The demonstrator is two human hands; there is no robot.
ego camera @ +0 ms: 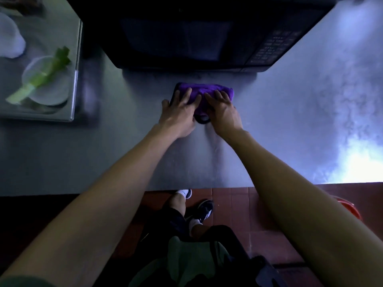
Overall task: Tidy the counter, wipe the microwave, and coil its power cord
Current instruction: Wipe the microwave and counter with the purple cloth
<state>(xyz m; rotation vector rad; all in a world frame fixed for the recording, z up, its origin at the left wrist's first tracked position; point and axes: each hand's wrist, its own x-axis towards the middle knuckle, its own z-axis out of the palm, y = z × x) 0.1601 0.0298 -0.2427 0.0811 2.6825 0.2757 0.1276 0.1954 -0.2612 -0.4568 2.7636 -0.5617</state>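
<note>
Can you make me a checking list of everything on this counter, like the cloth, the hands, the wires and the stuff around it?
Surface: grey metal counter, bright glare at its right edge.
Job's things: black microwave at the back, door closed; folded purple cloth lying just in front of it.
Clutter: a raised metal tray at left holds a white plate with a green leek stalk lying across it, plus a white bowl.
Hands: left hand and right hand both press flat on the cloth, fingers straight.
Cables: a dark loop shows under the cloth between the hands; cannot tell if it is the cord.
Surroundings: red tiled floor, a red tub at right.
</note>
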